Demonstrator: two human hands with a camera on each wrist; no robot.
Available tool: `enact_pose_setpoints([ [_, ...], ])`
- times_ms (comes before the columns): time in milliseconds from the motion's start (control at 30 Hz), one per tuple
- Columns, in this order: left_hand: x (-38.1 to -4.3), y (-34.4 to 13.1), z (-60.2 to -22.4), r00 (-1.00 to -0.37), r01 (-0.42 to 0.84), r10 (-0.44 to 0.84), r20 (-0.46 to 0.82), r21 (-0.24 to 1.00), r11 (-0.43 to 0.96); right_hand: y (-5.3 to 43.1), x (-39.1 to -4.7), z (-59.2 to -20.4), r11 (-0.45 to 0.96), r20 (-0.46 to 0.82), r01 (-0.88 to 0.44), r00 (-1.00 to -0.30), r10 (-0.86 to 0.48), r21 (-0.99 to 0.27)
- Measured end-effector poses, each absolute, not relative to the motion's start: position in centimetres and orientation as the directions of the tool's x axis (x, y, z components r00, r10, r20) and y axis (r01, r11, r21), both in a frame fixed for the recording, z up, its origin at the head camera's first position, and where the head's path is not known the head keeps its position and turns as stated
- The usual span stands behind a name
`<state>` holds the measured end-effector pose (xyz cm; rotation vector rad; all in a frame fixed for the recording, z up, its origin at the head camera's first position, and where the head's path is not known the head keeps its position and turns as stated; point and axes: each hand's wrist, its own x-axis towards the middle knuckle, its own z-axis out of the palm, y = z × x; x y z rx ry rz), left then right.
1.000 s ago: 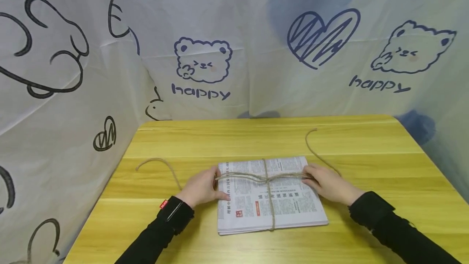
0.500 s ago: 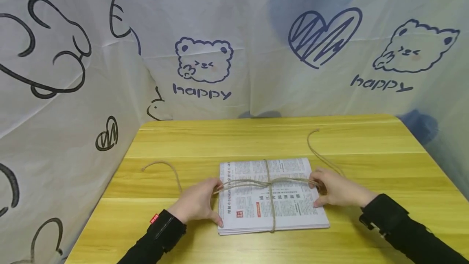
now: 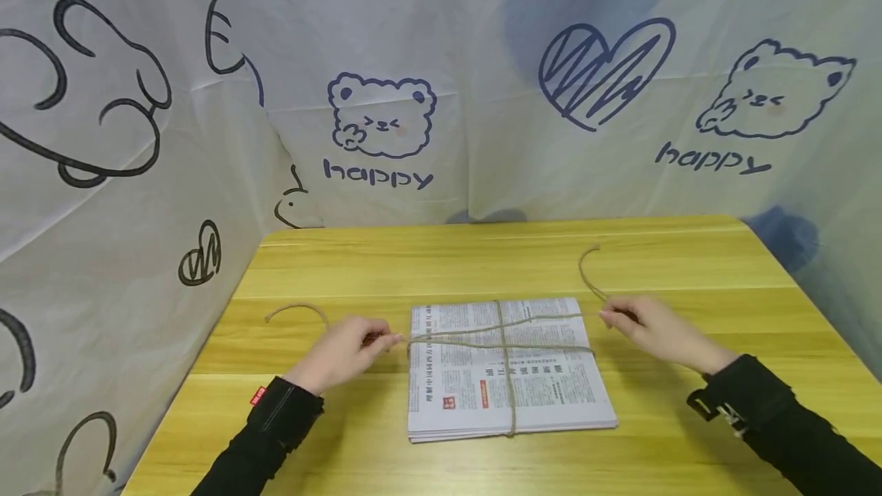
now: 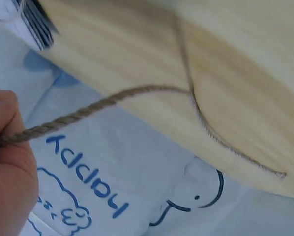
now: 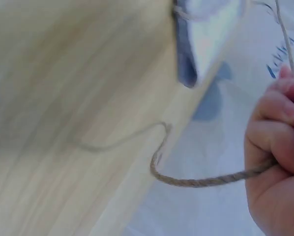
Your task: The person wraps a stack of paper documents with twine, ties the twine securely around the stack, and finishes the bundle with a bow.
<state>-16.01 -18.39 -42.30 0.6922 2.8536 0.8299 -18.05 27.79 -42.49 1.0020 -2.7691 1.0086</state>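
Note:
A folded stack of newspapers (image 3: 462,396) lies flat on the table. Brown twine (image 3: 511,381) runs over it from back to front, and more strands cross it from side to side. Just off the stack's left edge, my left hand (image 3: 338,350) pinches a twine strand. My right hand (image 3: 658,331) holds another strand beyond the right edge, and that strand rises taut over the paper. In the left wrist view, a twine tail (image 4: 88,110) trails from my curled left hand (image 4: 12,172). Similarly, a tail (image 5: 201,183) leaves the right hand (image 5: 275,142) in the right wrist view.
The wooden table (image 3: 441,259) has a rounded far edge. A white cloth (image 3: 496,136) with drawn bears, hearts and lettering hangs behind it and along the left side. Loose twine ends curve over the table to the left and right of the stack.
Both hands have moved outward from the stack's edges, left and right, with the twine. The crossing strands have spread apart on the right half. The stack has stayed in place.

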Motion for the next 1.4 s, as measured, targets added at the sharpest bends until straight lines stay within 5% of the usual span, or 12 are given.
enact_pose_setpoints([
  [500,-18.6,-18.7,-40.3,-0.904,0.426,0.368,0.216,0.517,0.743,29.1,-17.8,-41.6,0.638,0.225,-0.512,-0.849,-0.479,-0.575],
  [700,-19.6,-19.9,-38.9,-0.914,0.398,0.37,0.165,0.536,0.744,30.0,-17.8,-41.6,0.615,0.202,-0.489,-0.855,-0.477,-0.619],
  [933,-19.4,-23.4,-37.5,-0.94,0.271,0.333,0.08,0.768,0.58,31.9,-17.7,-40.7,0.306,0.061,-0.252,-0.852,-0.52,-0.918],
  [1067,-19.1,-24.9,-37.0,-0.955,0.189,0.295,0.039,0.846,0.499,32.9,-18.0,-40.4,0.162,0.021,-0.131,-0.836,-0.548,-0.978],
  [1300,-18.8,-27.3,-36.7,-0.974,0.208,0.211,0.087,0.716,0.666,34.4,-18.0,-39.6,-0.016,-0.026,0.045,-0.798,-0.602,-0.999],
  [1400,-18.7,-28.4,-36.7,-0.975,0.22,0.176,0.132,0.613,0.759,35.3,-18.1,-39.5,0.056,-0.025,-0.009,-0.812,-0.583,-0.998],
])
